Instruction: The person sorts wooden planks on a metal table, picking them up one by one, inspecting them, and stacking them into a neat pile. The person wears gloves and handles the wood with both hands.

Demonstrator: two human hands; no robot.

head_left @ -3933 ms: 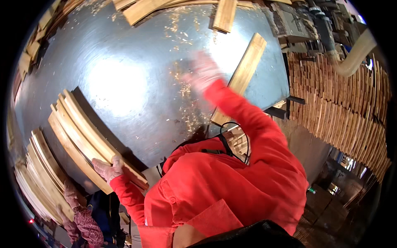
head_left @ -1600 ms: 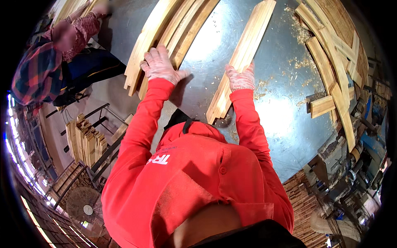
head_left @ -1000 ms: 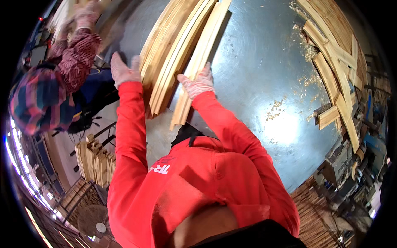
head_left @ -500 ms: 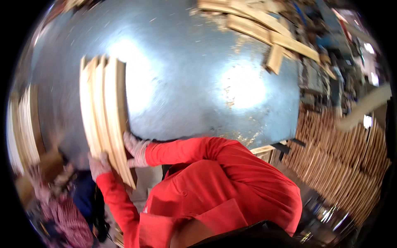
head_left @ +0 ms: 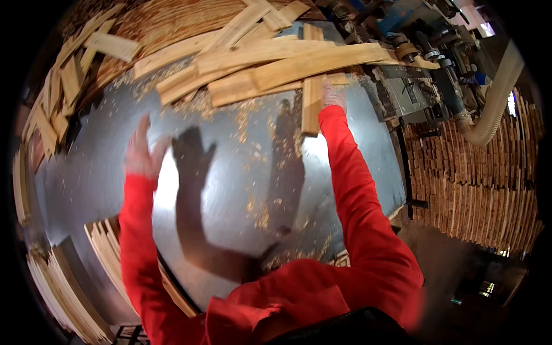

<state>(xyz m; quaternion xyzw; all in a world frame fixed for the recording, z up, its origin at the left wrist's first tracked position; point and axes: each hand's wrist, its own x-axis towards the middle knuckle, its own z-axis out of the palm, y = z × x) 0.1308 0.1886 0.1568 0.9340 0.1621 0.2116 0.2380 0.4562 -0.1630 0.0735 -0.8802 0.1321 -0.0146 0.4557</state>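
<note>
My left hand [head_left: 144, 150] hovers above the metal tabletop [head_left: 230, 172], fingers apart and thumb out, holding nothing. To its right, the hand's shadow falls on the metal. My right hand [head_left: 333, 99] reaches out to the far right, fingers stretched forward. It lies along the right edge of a short wooden board [head_left: 311, 112], seemingly touching it; no grip around it shows. Just beyond are long pale boards [head_left: 287, 66], stacked loosely across one another. A bundle of wooden strips [head_left: 104, 247] stands beside my left forearm, which partly hides it.
Wood shavings [head_left: 259, 213] are scattered over the tabletop. Loose offcuts [head_left: 72, 80] lie at the far left, and more strips [head_left: 63, 287] stand at the near left. A machine [head_left: 411, 92] with a ribbed hose [head_left: 489, 123] borders the right side, with stacked slats [head_left: 471, 184] below it.
Both hands have let go of the wooden strips, which stand at the near left. My right hand has moved far right to the loose boards; my left has moved forward. The view has shifted.
</note>
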